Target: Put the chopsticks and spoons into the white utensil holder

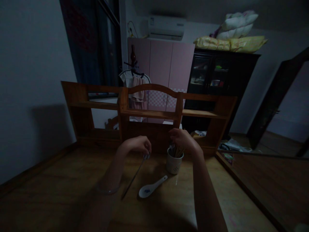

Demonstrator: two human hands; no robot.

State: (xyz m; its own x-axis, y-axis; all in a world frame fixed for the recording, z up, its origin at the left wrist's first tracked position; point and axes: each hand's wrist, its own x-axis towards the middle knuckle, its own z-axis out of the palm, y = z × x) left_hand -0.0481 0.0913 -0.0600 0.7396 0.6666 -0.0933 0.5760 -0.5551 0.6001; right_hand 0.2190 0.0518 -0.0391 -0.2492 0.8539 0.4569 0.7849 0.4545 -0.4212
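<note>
My left hand [138, 145] is closed in a pinch on the top end of a long thin metal utensil [135, 175], which slants down to the wooden desk [60, 193]. My right hand [181, 138] hovers over a white holder cup [174, 162] with its fingers curled around the tops of the chopsticks [178, 151] standing in it. A white ceramic spoon [152, 187] with a blue pattern lies on the desk in front of the cup, between my forearms.
A wooden shelf unit [149, 112] rises at the back of the desk. Behind it stand a pink wardrobe [166, 64], a dark cabinet [217, 77] with bedding on top, and hanging clothes [136, 90]. The room is dim.
</note>
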